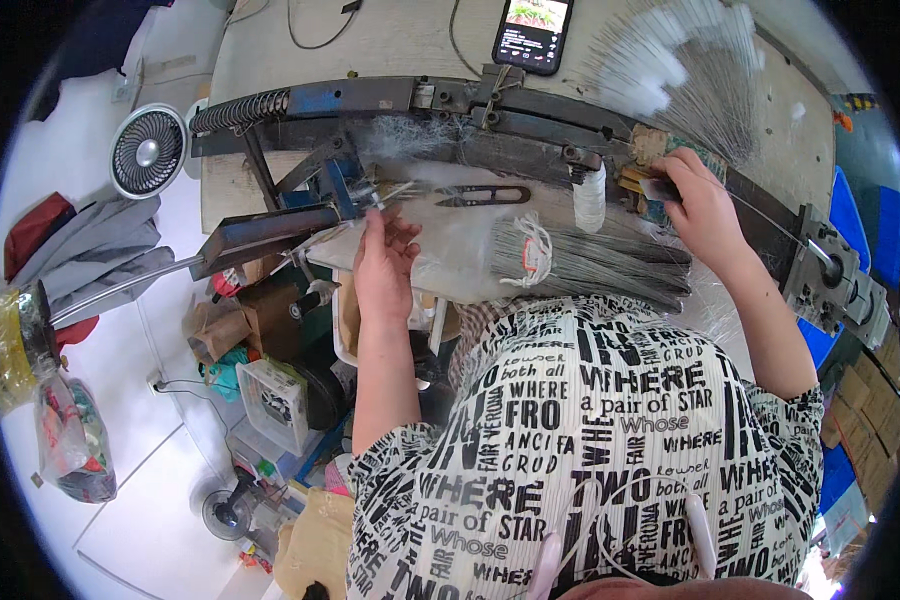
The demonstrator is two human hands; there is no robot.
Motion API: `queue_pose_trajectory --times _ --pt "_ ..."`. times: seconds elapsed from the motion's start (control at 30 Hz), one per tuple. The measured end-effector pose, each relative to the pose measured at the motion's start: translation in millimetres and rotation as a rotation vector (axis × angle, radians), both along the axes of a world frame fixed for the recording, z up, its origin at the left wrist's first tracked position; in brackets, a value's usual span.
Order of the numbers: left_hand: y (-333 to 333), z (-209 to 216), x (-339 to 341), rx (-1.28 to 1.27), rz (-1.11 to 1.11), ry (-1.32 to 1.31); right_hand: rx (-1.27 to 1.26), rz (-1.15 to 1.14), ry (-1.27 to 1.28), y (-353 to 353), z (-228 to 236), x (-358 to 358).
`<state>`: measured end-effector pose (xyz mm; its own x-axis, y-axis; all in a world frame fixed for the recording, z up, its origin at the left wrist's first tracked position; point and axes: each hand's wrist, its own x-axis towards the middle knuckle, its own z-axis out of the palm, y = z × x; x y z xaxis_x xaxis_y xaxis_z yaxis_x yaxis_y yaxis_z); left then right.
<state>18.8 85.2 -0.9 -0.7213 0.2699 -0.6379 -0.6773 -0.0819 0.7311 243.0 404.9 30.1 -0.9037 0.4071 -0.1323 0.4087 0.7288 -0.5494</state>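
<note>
My left hand (385,268) is raised with its fingers curled beside a small metal tip on the blue clamp (338,188) of a bench machine. Whether a thin strand lies between those fingers is too small to tell. At the bar's right end my right hand (702,208) is closed around a small dark piece beside a yellowish block (634,180); its fingers hide most of the piece. Between my hands lie black thread snips (485,195) and a bundle of thin grey wires (600,262) tied with white string. A white-wrapped post (589,198) stands near my right hand.
A long dark metal bar (370,97) with a spring (240,110) crosses the bench. Behind it are a phone (532,35) and a fan of white-tipped wires (705,75). A metal fixture (838,275) sits at right. Left are a fan (148,152) and a plastic bin (273,405).
</note>
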Motion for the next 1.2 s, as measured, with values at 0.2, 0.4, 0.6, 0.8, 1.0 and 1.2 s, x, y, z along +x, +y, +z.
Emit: queue_pose_trajectory --times 0.2,0.4,0.6,0.8,1.0,1.2 --pt "7.4 -5.3 -11.0 -0.04 -0.02 0.055 0.041 0.002 0.09 -1.3 -1.1 1.1" --pt "16.6 -0.7 13.3 -0.006 0.033 -0.046 -0.252 0.079 0.166 -3.6 43.1 30.4" --pt "142.8 66.1 67.8 0.056 -1.046 0.221 -0.454 -0.284 0.304 23.6 83.7 37.2" --pt "224.3 26.8 120.2 0.276 -1.149 0.176 -0.63 -0.178 0.45 19.0 76.1 11.8" --pt "187.5 47.7 110.6 0.29 -0.577 -0.13 -0.421 -0.195 0.218 29.7 58.0 -0.6" --pt "178.1 57.3 103.1 0.325 -0.625 -0.203 -0.398 -0.107 0.222 20.9 55.4 -13.9"
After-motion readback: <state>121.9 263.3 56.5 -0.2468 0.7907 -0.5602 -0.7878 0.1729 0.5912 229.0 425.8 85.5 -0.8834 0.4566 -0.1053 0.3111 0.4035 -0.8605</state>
